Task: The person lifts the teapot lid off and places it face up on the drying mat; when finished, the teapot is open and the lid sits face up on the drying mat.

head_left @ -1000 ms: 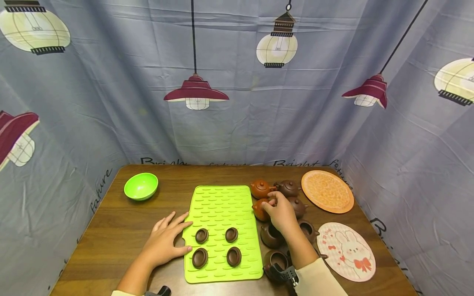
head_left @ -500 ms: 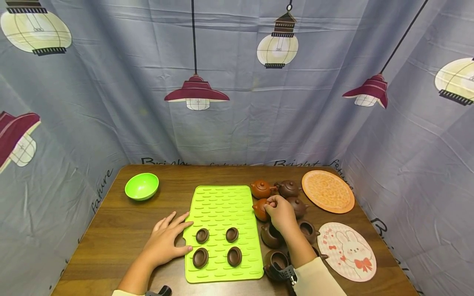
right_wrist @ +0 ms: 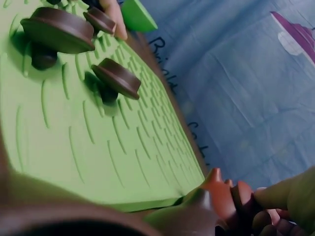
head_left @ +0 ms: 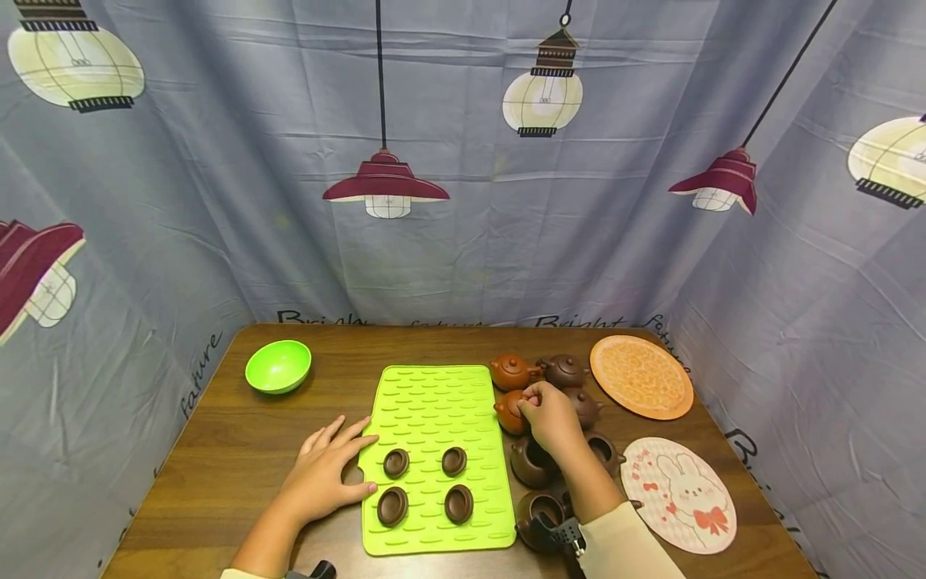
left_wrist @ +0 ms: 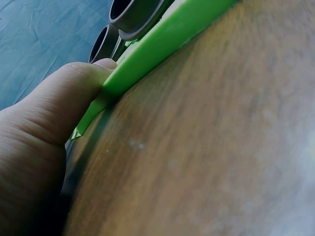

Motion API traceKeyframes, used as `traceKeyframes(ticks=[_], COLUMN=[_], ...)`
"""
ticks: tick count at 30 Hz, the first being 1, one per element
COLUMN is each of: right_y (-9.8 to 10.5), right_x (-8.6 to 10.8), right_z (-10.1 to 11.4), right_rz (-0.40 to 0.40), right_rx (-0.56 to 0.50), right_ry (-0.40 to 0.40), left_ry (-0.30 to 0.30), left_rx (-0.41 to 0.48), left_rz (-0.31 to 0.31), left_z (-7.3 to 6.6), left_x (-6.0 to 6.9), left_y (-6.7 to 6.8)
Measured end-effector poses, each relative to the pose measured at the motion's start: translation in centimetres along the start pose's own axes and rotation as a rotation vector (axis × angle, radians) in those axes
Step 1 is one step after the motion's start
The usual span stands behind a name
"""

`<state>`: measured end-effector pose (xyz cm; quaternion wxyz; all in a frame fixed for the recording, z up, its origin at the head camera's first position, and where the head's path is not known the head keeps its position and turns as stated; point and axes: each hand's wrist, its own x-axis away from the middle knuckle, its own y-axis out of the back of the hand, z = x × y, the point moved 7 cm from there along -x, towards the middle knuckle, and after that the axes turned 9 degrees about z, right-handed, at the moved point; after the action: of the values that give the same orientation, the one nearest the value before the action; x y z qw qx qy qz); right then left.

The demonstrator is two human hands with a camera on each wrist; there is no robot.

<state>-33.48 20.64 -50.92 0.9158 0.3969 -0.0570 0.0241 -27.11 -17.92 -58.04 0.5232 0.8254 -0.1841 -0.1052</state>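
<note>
My right hand (head_left: 553,422) pinches the top of the lid (right_wrist: 242,192) of a reddish-brown clay teapot (head_left: 510,413), beside the green ridged mat (head_left: 434,402). In the right wrist view, the teapot body (right_wrist: 219,199) shows partly behind the fingers. Whether the lid is raised off it I cannot tell. My left hand (head_left: 318,474) lies with spread fingers on the mat's left edge, the thumb (left_wrist: 64,96) touching its rim. Several dark brown teapot lids (head_left: 393,507) lie upside down on the near half of the mat.
A second reddish teapot (head_left: 511,371) and dark lidded teapots (head_left: 564,370) stand behind. Lidless dark teapots (head_left: 533,464) stand nearer, partly under my right forearm. A green bowl (head_left: 278,367) is at back left; an orange round mat (head_left: 641,376) and a rabbit-print mat (head_left: 678,494) lie right.
My right hand's fingers have closed in on the reddish teapot's lid, the hand moving slightly down to it. My left hand and the lids on the mat stay where they were.
</note>
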Motion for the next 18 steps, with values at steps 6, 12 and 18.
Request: traceKeyframes(ticks=[6,12,18], right_y=[0.0,-0.4,-1.4], right_x=[0.8,1.4,1.7], right_z=[0.5,0.8,0.8], right_rz=[0.018,0.057,0.124], right_rx=[-0.026,-0.12,-0.191], right_ry=[0.001,0.005,0.006], left_ry=[0.003,0.0,-0.007], left_rx=[-0.001,0.0,0.009], left_rz=[-0.006,-0.013,-0.016], left_z=[0.0,-0.1,-0.3], left_x=[0.1,0.1,0.0], left_y=[0.0,0.1,0.2])
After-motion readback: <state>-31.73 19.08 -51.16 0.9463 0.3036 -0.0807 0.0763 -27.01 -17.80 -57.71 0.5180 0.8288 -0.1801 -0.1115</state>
